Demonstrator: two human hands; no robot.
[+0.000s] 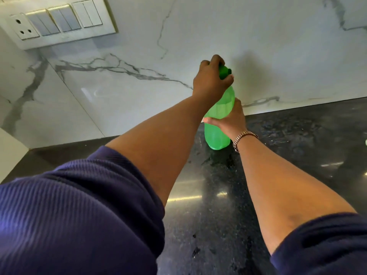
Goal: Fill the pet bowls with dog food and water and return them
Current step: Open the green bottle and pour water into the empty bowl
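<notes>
A translucent green plastic bottle (pixel 217 133) stands upright on the dark stone counter (pixel 288 151), close to the marble wall. My left hand (pixel 210 80) is closed over its dark green cap (pixel 225 71) at the top. My right hand (pixel 231 118) is wrapped around the bottle's middle from the right, thumb across the front; a metal watch band sits on that wrist. No pet bowl or dog food is in view.
A white marble backsplash (pixel 139 86) rises behind the counter. A switch and socket panel (pixel 57 20) is mounted on it at the upper left. A small pale object (pixel 365 142) shows at the right edge. The counter has wet smears in front of the bottle.
</notes>
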